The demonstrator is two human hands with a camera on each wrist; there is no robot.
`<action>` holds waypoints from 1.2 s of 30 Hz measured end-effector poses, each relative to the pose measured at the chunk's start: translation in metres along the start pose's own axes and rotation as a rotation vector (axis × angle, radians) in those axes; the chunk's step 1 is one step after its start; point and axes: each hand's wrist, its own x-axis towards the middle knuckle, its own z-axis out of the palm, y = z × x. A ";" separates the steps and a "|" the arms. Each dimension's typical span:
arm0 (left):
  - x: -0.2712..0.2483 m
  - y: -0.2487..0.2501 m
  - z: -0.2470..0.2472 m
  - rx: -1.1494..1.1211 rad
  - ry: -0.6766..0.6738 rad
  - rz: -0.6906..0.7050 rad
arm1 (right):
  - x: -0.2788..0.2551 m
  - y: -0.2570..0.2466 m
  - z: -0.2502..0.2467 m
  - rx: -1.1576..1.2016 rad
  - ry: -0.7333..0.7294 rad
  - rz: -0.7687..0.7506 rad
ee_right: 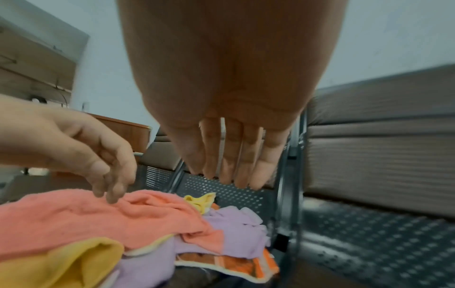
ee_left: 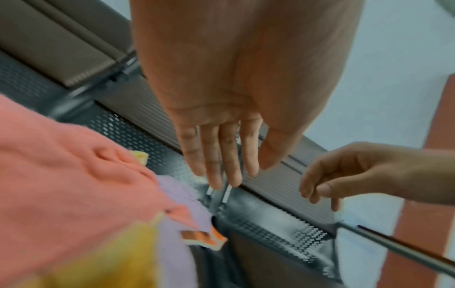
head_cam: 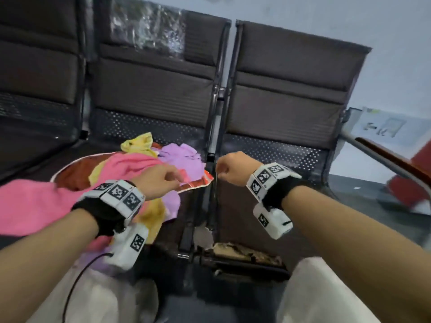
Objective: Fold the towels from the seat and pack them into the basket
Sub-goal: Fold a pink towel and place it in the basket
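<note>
While the pink towel (head_cam: pixel 35 203) lies spread with its long axis running from the near left toward the seat's middle, it drapes over the left part of a heap on the dark bench seat (head_cam: pixel 268 201). Under and beside it sit a lilac towel (head_cam: pixel 184 157), a yellow towel (head_cam: pixel 137 143) bunched at the far edge near the perforated metal backrest, and a red-orange patterned cloth (head_cam: pixel 198 183) poking out toward the gap between two seats. A round brown basket (head_cam: pixel 70 173) with a pale rim shows beneath the pile on its left; the towels lie loosely across it, unfolded. The left hand (head_cam: pixel 158 180) hovers just over the pink towel, fingers loosely extended and holding nothing. The right hand (head_cam: pixel 233 169) hangs above the seat gap, apart from the heap, fingers slackly curled and empty. The bench is a row of brown padded seats on a metal frame, set against a pale wall. A reddish wooden piece (head_cam: pixel 396 159) stands at the right.
</note>
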 end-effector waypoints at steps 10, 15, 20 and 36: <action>0.004 -0.104 -0.028 0.200 -0.183 -0.181 | 0.113 -0.074 0.104 0.204 -0.244 -0.251; 0.012 -0.101 -0.013 0.390 -0.334 -0.123 | 0.125 -0.079 0.129 0.260 -0.261 -0.317; 0.012 -0.101 -0.022 0.344 -0.266 -0.052 | 0.124 -0.075 0.136 0.352 -0.189 -0.345; 0.011 -0.003 -0.009 -0.098 0.259 0.148 | 0.025 -0.010 0.029 0.714 0.306 -0.191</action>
